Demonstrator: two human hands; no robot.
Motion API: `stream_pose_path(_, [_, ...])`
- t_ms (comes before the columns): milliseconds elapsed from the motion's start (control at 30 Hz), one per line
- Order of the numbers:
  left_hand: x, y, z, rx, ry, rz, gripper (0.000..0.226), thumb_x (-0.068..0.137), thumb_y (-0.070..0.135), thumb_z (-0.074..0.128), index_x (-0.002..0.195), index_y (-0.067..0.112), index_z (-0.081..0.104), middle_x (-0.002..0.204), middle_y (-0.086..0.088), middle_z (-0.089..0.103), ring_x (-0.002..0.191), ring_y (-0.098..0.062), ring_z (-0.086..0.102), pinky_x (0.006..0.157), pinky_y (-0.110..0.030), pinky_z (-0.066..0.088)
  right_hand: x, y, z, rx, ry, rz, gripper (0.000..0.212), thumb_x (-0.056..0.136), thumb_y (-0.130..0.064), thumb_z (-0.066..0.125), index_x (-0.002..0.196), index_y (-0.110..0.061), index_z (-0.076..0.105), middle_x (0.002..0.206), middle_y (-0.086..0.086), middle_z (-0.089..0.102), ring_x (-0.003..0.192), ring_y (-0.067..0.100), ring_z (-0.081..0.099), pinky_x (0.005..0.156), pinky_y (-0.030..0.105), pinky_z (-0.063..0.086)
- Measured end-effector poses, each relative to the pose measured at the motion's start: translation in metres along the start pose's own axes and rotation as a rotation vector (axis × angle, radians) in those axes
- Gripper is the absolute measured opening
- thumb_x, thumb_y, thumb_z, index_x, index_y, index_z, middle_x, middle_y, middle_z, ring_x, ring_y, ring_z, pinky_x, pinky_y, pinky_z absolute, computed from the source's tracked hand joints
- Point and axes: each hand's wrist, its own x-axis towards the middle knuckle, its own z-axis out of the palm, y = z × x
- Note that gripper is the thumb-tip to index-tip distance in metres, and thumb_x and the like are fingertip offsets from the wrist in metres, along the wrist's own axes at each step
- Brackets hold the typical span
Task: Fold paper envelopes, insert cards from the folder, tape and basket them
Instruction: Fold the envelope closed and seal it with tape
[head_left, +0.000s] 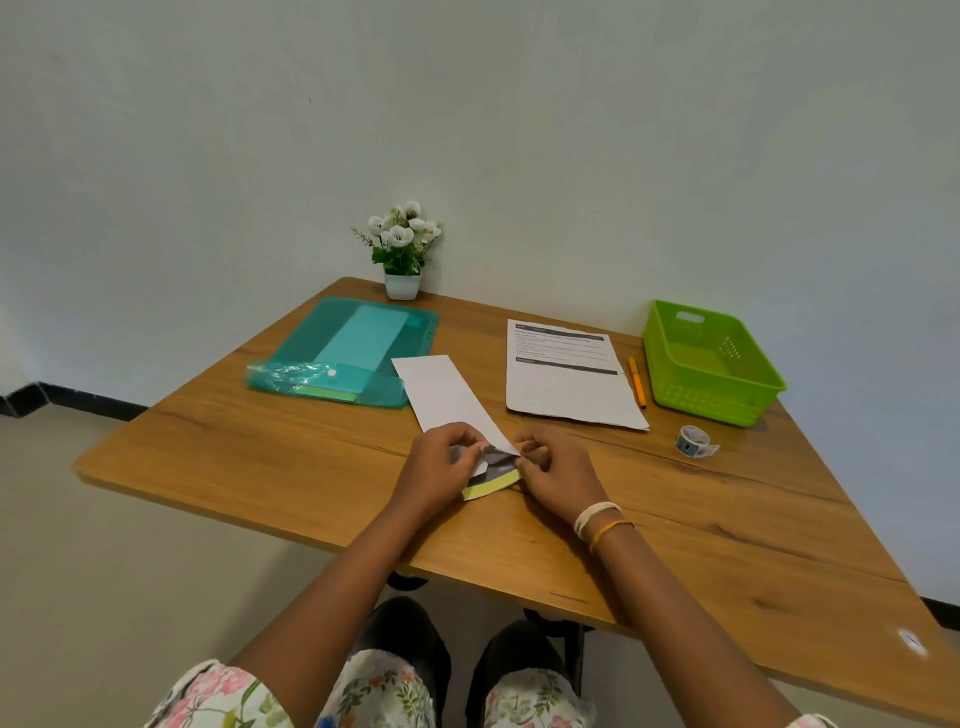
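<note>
A long white folded paper envelope (447, 395) lies on the wooden table (260, 467), running away from me. At its near end a pale yellow-green card (492, 485) sticks out of the opening. My left hand (441, 462) pinches the near left edge of the envelope, fingers curled on the paper. My right hand (556, 470) pinches the near right corner beside the card. How far the card goes inside is hidden by the paper and my fingers. A teal plastic folder (353, 348) with cards inside lies at the back left. A tape roll (693, 441) sits at the right.
A green plastic basket (748, 400) stands at the back right, with an orange pen (637, 382) and a printed sheet (566, 374) to its left. A small pot of white flowers (402, 249) stands against the wall. My knees show under the table's near edge.
</note>
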Motion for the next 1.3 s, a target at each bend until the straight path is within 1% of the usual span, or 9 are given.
stream_pose_path(200, [0.000,0.003,-0.002,-0.044,0.026,-0.018,0.011,0.093,0.021,0.060,0.095,0.018,0.071,0.095,0.004,0.069,0.094,-0.009,0.062,0.076,-0.017,0.052,-0.011,0.009,-0.010,-0.058,-0.139,-0.122,0.049,0.082,-0.007,0.060,0.124,-0.033,0.058,0.114,-0.009,0.060,0.095,0.006,0.055,0.082,0.019,0.051])
stream_pose_path(333, [-0.001,0.004,-0.004,-0.041,0.001,-0.016,0.009,0.092,0.020,0.062,0.093,0.017,0.071,0.093,0.004,0.069,0.094,-0.009,0.063,0.079,-0.021,0.053,-0.013,0.011,-0.003,-0.146,0.000,-0.190,0.037,0.086,-0.014,0.065,0.119,-0.030,0.063,0.105,-0.007,0.065,0.083,0.004,0.055,0.078,0.022,0.054])
stream_pose_path(467, [-0.005,0.007,-0.005,0.007,-0.095,-0.028,0.010,0.090,0.025,0.064,0.090,0.020,0.073,0.093,0.008,0.070,0.095,-0.005,0.062,0.087,-0.028,0.054,-0.012,0.015,0.001,-0.157,0.011,-0.237,0.023,0.085,-0.028,0.067,0.108,-0.027,0.070,0.096,-0.005,0.066,0.084,0.007,0.057,0.074,0.031,0.055])
stream_pose_path(600, [-0.013,0.014,-0.006,0.039,-0.110,-0.078,0.028,0.093,0.037,0.057,0.092,0.018,0.077,0.112,0.001,0.071,0.108,-0.014,0.060,0.092,-0.031,0.048,-0.012,0.020,0.001,-0.122,0.006,-0.213,0.023,0.084,-0.044,0.063,0.102,-0.032,0.072,0.092,-0.011,0.062,0.083,0.004,0.055,0.069,0.027,0.054])
stream_pose_path(700, [-0.016,0.019,-0.007,0.135,-0.118,-0.077,0.032,0.091,0.046,0.058,0.098,0.020,0.076,0.129,-0.002,0.063,0.122,-0.019,0.051,0.105,-0.038,0.038,-0.014,0.021,0.002,-0.128,0.009,-0.206,0.026,0.086,-0.050,0.059,0.101,-0.034,0.072,0.091,-0.013,0.057,0.082,0.003,0.053,0.066,0.021,0.051])
stream_pose_path(867, [-0.023,0.009,-0.008,0.198,-0.241,-0.019,0.022,0.077,0.056,0.066,0.089,0.037,0.067,0.125,0.016,0.062,0.120,-0.012,0.049,0.091,-0.032,0.048,-0.014,0.021,0.004,-0.141,0.016,-0.200,0.019,0.086,-0.043,0.063,0.098,-0.031,0.072,0.091,-0.012,0.056,0.083,0.003,0.053,0.068,0.023,0.053])
stream_pose_path(1000, [-0.020,0.005,-0.007,0.212,-0.227,-0.043,0.011,0.083,0.038,0.069,0.094,0.039,0.072,0.133,0.013,0.059,0.132,-0.017,0.043,0.111,-0.043,0.035,-0.014,0.020,0.004,-0.134,0.013,-0.195,0.018,0.084,-0.041,0.065,0.097,-0.030,0.072,0.092,-0.011,0.057,0.083,0.004,0.053,0.069,0.025,0.053])
stream_pose_path(1133, [-0.018,0.007,-0.007,0.215,-0.229,-0.057,0.013,0.085,0.035,0.069,0.098,0.036,0.073,0.133,0.011,0.058,0.133,-0.017,0.044,0.114,-0.048,0.030,-0.020,0.018,0.000,-0.074,-0.041,-0.197,0.022,0.082,-0.039,0.065,0.102,-0.031,0.070,0.096,-0.013,0.054,0.089,0.004,0.051,0.071,0.021,0.052])
stream_pose_path(1300, [-0.019,0.011,-0.008,0.205,-0.204,-0.064,0.022,0.088,0.032,0.066,0.109,0.031,0.072,0.133,0.006,0.059,0.127,-0.013,0.050,0.112,-0.034,0.027,-0.024,0.024,-0.005,-0.057,-0.093,-0.203,0.025,0.084,-0.024,0.065,0.107,-0.033,0.069,0.104,-0.013,0.055,0.098,0.003,0.051,0.079,0.015,0.049])
